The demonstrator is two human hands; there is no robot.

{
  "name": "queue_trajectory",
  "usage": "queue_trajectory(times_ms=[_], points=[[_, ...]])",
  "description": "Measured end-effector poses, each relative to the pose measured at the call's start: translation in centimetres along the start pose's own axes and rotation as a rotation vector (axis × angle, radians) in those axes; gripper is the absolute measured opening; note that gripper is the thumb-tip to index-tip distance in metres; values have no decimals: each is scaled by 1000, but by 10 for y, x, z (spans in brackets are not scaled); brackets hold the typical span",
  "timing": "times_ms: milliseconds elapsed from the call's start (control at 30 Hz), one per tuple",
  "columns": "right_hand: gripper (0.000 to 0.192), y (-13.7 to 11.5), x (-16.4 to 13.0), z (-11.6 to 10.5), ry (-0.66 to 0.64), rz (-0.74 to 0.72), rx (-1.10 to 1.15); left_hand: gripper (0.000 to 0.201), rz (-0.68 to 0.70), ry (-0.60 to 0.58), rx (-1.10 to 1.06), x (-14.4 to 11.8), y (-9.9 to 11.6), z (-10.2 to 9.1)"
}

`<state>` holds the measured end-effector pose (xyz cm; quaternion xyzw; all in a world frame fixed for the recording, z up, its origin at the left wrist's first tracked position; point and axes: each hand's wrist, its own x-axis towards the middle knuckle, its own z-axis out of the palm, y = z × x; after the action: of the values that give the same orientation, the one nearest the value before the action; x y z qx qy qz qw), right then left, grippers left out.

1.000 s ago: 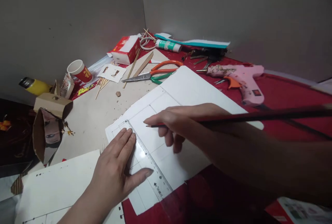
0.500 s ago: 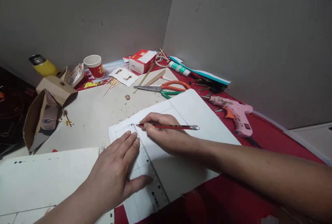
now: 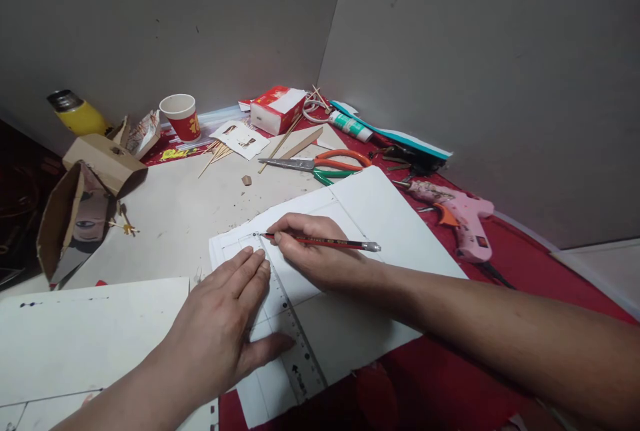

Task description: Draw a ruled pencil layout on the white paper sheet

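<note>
"What's the left hand (image 3: 225,318) doing?"
"Lying on the ruler (image 3: 298,341), fingers close together, thumb spread; the ruler runs from eleven to five o'clock across the paper (image 3: 385,218)."
"And the right hand (image 3: 315,259)?"
"Pinching a pencil (image 3: 330,242), its tip by the ruler's eleven o'clock end."
"Beyond?"
"Scissors (image 3: 313,164) at the paper's twelve, glue gun (image 3: 459,210) at two."

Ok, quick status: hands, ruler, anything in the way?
Left hand holding ruler down on white sheet. Right hand holding pencil, tip near ruler's far end. Scissors at sheet's far edge, apart from both hands.
</note>
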<state>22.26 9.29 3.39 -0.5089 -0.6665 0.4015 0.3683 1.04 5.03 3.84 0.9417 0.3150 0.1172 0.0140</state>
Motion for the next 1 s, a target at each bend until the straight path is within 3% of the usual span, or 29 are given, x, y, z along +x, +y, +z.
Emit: queue_trajectory(times_ms=[533, 1000], points=[[16, -5, -3, -5, -46, 50, -28, 70, 15, 13, -8, 1, 0, 0], [16, -12, -8, -13, -126, 0, -101, 72, 5, -19, -21, 2, 0, -1]])
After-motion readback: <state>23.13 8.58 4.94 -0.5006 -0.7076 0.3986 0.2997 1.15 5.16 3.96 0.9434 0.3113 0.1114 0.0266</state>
